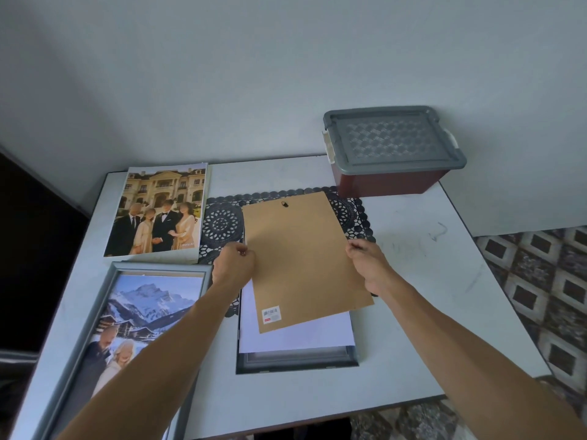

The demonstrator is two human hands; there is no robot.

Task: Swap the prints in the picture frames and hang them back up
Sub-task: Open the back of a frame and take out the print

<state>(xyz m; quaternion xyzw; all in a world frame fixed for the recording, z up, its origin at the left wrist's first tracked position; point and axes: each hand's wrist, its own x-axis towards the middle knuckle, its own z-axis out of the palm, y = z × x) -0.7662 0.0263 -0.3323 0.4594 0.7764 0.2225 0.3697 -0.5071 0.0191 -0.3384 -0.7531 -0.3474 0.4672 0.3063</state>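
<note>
A brown backing board [301,258] with a hanger hook and a barcode sticker is held tilted above a dark frame [297,360] that lies face down on the table. My left hand [233,265] pinches the board's left edge and my right hand [368,265] pinches its right edge. A white sheet [301,338], a print seen from its back, lies in the dark frame under the board. A loose print of people before a mansion [158,208] lies at the back left. A grey frame holding a mountain print [127,328] lies at the front left, partly under my left arm.
A black lace mat [222,220] lies under the dark frame. A dark red storage box with a grey lid [394,150] stands at the table's back right against the wall. The white table [428,281] ends at the right above a patterned floor [546,287].
</note>
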